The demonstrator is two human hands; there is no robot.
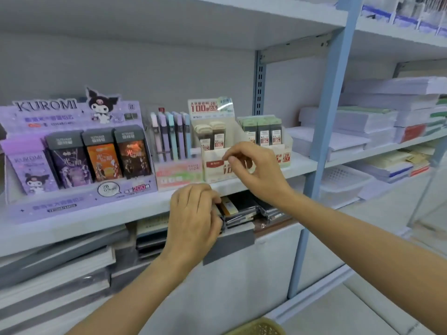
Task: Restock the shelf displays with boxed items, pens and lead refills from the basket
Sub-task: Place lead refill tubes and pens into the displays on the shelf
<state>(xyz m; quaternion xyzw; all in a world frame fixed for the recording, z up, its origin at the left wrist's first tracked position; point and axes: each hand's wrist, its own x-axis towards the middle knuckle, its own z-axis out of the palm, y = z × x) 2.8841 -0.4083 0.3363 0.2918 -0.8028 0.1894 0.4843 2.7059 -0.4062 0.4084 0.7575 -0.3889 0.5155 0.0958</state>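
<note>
Lead refill cases (239, 213): a stack of flat dark cases, one cream-and-amber case on top, held level against the front edge of the shelf (96, 218). The left hand (193, 213) grips the stack's left end, fingers curled round it.

The right hand (254, 170) is raised before the beige refill display (215, 163), forefinger and thumb drawn close. Whether they pinch anything cannot be told.

On the shelf, left to right:
- a purple Kuromi display (72, 153) of boxed items
- a rack of pastel pens (169, 139)
- the beige display
- a second refill display (263, 131)

Below the shelf lie stacked notebooks (60, 274). A blue upright (324, 117) divides off the bay to the right, which holds paper reams (362, 122) and a white tray (343, 182). The rim of a yellow basket (256, 328) shows at the bottom edge.
</note>
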